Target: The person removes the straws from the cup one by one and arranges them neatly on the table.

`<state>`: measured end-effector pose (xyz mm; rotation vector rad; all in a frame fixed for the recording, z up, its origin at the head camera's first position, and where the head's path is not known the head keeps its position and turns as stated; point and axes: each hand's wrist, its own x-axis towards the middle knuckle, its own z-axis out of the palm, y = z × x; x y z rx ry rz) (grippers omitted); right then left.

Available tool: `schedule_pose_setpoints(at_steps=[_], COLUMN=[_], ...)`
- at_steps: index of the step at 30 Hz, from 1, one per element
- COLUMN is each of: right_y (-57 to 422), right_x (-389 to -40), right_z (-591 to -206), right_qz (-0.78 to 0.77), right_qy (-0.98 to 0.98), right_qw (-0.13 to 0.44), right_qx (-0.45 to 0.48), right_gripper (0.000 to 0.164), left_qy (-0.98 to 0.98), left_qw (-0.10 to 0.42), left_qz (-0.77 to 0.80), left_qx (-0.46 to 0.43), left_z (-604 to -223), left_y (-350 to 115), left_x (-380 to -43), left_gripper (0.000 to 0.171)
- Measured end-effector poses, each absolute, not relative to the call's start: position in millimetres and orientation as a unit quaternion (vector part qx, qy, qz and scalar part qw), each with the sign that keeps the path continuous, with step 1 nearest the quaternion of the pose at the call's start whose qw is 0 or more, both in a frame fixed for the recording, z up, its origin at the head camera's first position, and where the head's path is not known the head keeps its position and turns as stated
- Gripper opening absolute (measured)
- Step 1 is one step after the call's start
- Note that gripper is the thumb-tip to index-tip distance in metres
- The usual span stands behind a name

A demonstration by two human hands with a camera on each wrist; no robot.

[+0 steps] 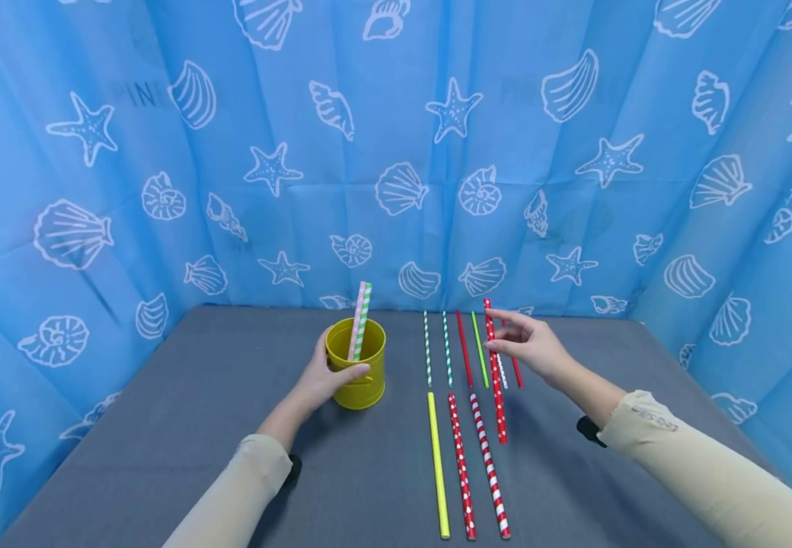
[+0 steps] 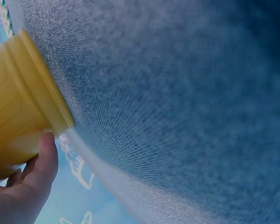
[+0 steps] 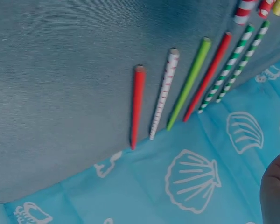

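Observation:
My left hand (image 1: 326, 377) grips a yellow bucket (image 1: 362, 394) around its side, thumb across the front. Inside lean a pink paper straw (image 1: 356, 332) and a green-and-white striped straw (image 1: 363, 323), both sticking out above the rim. In the left wrist view, the bucket (image 2: 23, 93) is tilted by the camera angle, and the fingers (image 2: 42, 168) touch its wall. To the right, my right hand (image 1: 534, 352) pinches a red straw with white marks (image 1: 499, 407) between thumb and fingers, above the table. Only an edge of the right hand (image 3: 276, 189) shows in the right wrist view.
Several thin straws line the back of the grey table (image 1: 218, 457), including a green one (image 1: 480, 350) and a white patterned one (image 3: 164, 93). Nearer lie a yellow straw (image 1: 439, 464), a red straw with white marks (image 1: 461, 464) and a red-and-white striped straw (image 1: 490, 464). A blue curtain (image 1: 396, 152) hangs behind.

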<state>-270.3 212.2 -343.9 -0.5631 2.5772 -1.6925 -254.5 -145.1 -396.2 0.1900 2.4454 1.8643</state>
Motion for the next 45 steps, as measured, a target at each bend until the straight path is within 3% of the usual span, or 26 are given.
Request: schedule_pose_setpoints(at_steps=[28, 45], right_y=[236.6, 239.5], right_x=[-246.9, -241.7], right_z=[-405.9, -419.7], right_qz=[-0.505, -0.458], right_qy=[0.833, 0.832], right_qw=[0.076, 0.183], right_qx=[-0.214, -0.254], right_gripper=[0.056, 0.051], left_qy=[0.79, 0.797], left_qw=[0.054, 0.036], left_qz=[0.608, 0.6], left_qx=[0.049, 0.053], left_z=[-384.0, -403.5], left_y=[-143.7, -146.7], left_x=[-248.5, -259.9], left_gripper=[0.096, 0.102])
